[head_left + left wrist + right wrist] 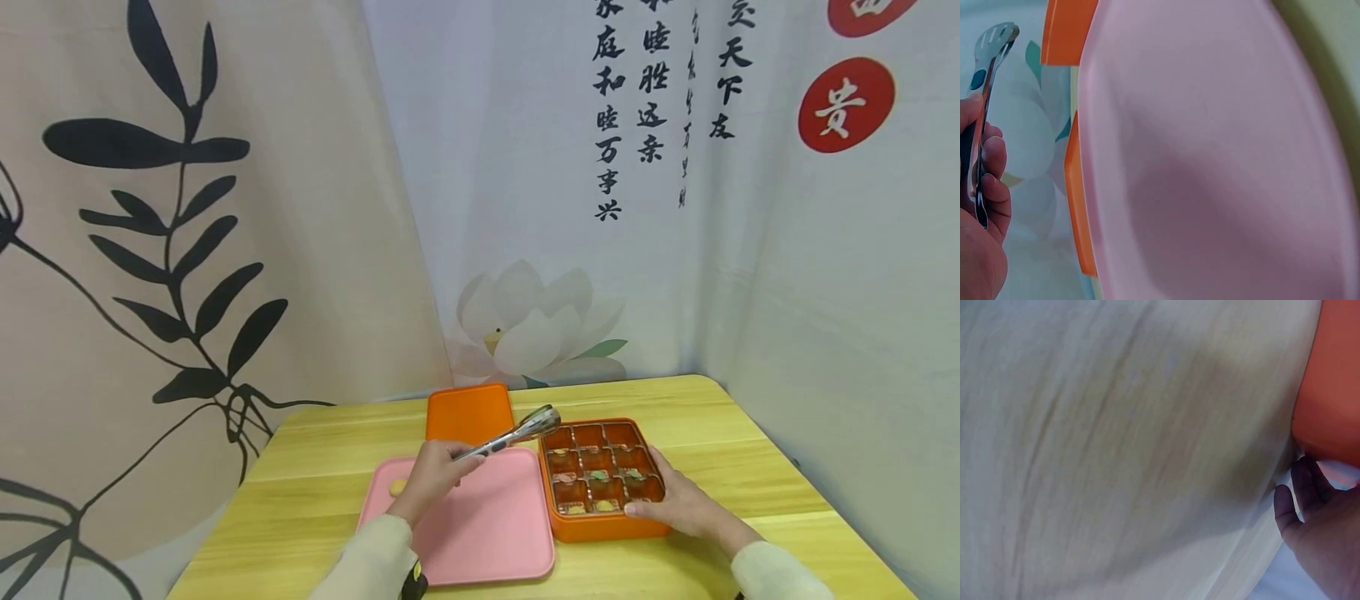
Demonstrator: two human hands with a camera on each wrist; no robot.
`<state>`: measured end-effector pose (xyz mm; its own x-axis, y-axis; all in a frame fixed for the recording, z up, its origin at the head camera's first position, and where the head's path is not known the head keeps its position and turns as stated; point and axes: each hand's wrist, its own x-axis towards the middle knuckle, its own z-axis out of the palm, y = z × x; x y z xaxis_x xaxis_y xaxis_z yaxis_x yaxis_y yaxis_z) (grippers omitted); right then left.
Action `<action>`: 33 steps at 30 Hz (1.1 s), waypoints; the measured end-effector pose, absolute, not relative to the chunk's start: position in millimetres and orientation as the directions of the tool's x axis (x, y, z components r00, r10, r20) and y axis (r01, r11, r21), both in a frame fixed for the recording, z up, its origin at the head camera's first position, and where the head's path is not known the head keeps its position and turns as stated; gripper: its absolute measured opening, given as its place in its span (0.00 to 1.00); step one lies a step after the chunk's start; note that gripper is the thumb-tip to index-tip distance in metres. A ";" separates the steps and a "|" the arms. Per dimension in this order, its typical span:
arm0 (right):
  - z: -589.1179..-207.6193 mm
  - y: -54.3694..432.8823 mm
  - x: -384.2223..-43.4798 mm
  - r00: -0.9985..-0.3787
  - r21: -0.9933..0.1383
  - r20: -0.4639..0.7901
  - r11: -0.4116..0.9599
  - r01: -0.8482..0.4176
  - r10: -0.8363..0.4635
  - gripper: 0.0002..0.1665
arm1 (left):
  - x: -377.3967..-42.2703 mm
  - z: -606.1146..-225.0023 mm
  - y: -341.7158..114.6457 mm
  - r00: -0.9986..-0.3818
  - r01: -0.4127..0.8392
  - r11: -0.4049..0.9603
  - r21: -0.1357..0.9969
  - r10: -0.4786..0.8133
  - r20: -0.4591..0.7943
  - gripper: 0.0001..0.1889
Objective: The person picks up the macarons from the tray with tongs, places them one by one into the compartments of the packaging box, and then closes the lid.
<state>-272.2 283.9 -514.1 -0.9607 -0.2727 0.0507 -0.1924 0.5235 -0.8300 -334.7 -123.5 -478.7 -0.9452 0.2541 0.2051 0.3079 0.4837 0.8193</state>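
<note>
My left hand [433,477] grips a pair of metal tongs [525,428] by the handle. Their tips point up and right, and nothing shows between them. Below lies a pink tray [491,533], with a small yellow piece [397,487] near its left edge, beside my left wrist. To the tray's right stands an orange box [611,528] with a clear divided insert. Its middle and front compartments hold small pink, green and yellow pieces; those at the back look bare. My right hand [693,506] holds the box at its right side, thumb over the front right rim.
A flat orange lid [468,412] lies behind the pink tray, close to the back edge of the wooden table [300,492]. Behind the table hangs a printed cloth [337,208], with another pale cloth wall along the right.
</note>
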 end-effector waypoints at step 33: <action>-510.2 282.8 -271.3 -0.957 -0.865 0.069 0.461 -0.198 -0.282 0.63 | -351.5 -486.5 -53.0 -0.935 0.327 0.492 0.807 0.290 0.203 0.07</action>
<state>-271.3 282.8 -510.2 -0.9570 -0.2817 0.0692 -0.1982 0.4606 -0.8652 -351.5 -53.0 -486.5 -0.9353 0.2901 0.2026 0.3273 0.4921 0.8066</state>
